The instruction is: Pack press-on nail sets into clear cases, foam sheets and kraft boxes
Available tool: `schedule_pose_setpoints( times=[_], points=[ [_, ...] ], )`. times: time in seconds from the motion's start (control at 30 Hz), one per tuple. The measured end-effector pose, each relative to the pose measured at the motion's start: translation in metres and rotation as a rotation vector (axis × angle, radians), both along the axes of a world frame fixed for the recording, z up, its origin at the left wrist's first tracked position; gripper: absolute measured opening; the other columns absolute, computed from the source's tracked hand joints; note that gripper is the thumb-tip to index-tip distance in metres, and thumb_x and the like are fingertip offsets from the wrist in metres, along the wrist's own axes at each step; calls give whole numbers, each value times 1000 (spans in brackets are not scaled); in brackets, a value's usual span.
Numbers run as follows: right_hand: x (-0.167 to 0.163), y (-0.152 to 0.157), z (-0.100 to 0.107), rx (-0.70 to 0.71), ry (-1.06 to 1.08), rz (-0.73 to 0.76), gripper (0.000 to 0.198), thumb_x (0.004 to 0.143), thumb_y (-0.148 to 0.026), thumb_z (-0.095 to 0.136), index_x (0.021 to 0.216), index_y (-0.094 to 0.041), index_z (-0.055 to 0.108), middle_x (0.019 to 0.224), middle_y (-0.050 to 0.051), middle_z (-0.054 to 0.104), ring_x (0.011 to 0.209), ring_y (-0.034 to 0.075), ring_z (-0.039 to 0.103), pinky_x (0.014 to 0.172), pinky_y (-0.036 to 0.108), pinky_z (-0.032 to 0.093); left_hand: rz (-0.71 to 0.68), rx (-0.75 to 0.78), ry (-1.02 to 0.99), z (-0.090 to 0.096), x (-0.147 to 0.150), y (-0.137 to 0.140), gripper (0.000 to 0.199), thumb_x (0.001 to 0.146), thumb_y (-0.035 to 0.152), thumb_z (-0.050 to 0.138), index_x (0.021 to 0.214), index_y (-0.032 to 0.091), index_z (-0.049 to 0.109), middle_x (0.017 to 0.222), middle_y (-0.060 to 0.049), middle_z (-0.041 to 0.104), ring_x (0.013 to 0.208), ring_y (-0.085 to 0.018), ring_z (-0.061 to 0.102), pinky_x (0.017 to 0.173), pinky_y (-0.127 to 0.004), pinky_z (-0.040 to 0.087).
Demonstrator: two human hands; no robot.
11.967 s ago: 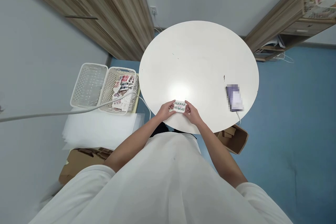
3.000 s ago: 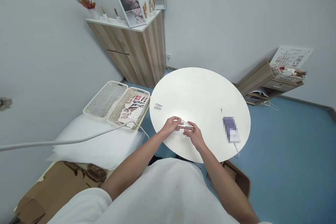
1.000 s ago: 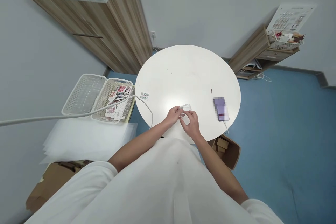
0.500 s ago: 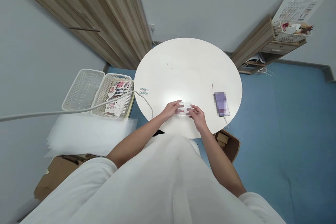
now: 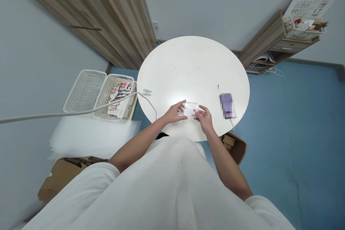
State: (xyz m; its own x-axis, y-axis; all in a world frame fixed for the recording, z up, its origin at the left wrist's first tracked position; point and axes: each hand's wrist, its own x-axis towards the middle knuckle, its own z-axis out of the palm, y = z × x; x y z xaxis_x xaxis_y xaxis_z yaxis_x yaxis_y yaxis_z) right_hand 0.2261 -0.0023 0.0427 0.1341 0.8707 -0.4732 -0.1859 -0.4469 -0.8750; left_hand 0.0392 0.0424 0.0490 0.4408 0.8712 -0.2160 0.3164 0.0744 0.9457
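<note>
A small clear plastic box is held between my two hands close to the near side of the white round table. My left hand spans its left end, with the index finger at the far corner and the thumb along the near side. At the right end, my right hand grips it between thumb and fingers. The box is see-through, and whether anything lies inside I cannot tell.
A blurred purple phone with a cable lies at right. A card of small green pieces sits at left beside a white cable. White baskets, one holding printed packets, stand left; a cardboard box is below right.
My left thumb has come down to the near side of the clear box, and its fingers have spread. The box has shifted slightly away from me; my right hand still grips its right end.
</note>
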Motion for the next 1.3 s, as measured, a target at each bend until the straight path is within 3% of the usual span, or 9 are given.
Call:
schedule_pose_setpoints(
  times=[0.13, 0.23, 0.33, 0.5, 1.0, 1.2, 1.3],
  points=[
    [8, 1, -2, 27, -31, 103, 62, 66, -40, 67, 122, -28, 43, 114, 7, 57, 78, 15, 63, 74, 36, 52, 15, -40, -49, -2, 3, 1, 79, 55, 30, 77, 128, 24, 45, 97, -4, 55, 76, -12, 51, 74, -28, 42],
    [15, 3, -3, 121, -73, 209, 79, 59, -35, 74, 129, -34, 37, 137, 7, 38, 89, 17, 61, 80, 37, 50, 29, -93, -110, -5, 2, 1, 79, 55, 29, 77, 128, 23, 45, 95, -4, 55, 72, -10, 49, 72, -27, 42],
    [21, 6, -4, 231, -114, 336, 85, 53, -31, 79, 128, -36, 40, 146, 5, 24, 101, 21, 56, 84, 38, 48, 23, -146, -158, -8, 1, 0, 79, 56, 28, 77, 128, 22, 44, 94, -4, 55, 71, -9, 48, 71, -27, 42],
    [26, 9, -4, 311, -176, 398, 64, 57, -32, 76, 117, -31, 53, 141, 6, 36, 98, 20, 56, 89, 40, 45, 13, -215, -215, -10, 3, -2, 90, 53, 26, 80, 132, 23, 38, 95, -4, 55, 75, -10, 51, 74, -29, 43],
    [26, 22, -2, 286, -53, 298, 53, 49, -32, 79, 98, -26, 60, 125, 7, 50, 75, 13, 56, 77, 34, 46, 117, -270, -324, -11, 12, -10, 83, 53, 23, 80, 127, 19, 44, 89, -3, 55, 79, -12, 56, 73, -30, 46],
    [31, 31, 4, 301, -72, 387, 51, 51, -35, 79, 97, -24, 59, 123, 7, 51, 82, 16, 58, 82, 38, 46, 151, -365, -371, -7, 11, -11, 80, 61, 22, 75, 132, 24, 38, 102, -5, 56, 80, -11, 58, 79, -32, 46],
    [33, 29, 3, 338, -79, 408, 52, 50, -35, 80, 96, -24, 59, 121, 7, 52, 92, 19, 57, 90, 38, 43, 208, -425, -333, -7, 9, -15, 67, 67, 25, 71, 128, 21, 43, 93, -4, 60, 73, -11, 59, 77, -34, 46]
  ],
)
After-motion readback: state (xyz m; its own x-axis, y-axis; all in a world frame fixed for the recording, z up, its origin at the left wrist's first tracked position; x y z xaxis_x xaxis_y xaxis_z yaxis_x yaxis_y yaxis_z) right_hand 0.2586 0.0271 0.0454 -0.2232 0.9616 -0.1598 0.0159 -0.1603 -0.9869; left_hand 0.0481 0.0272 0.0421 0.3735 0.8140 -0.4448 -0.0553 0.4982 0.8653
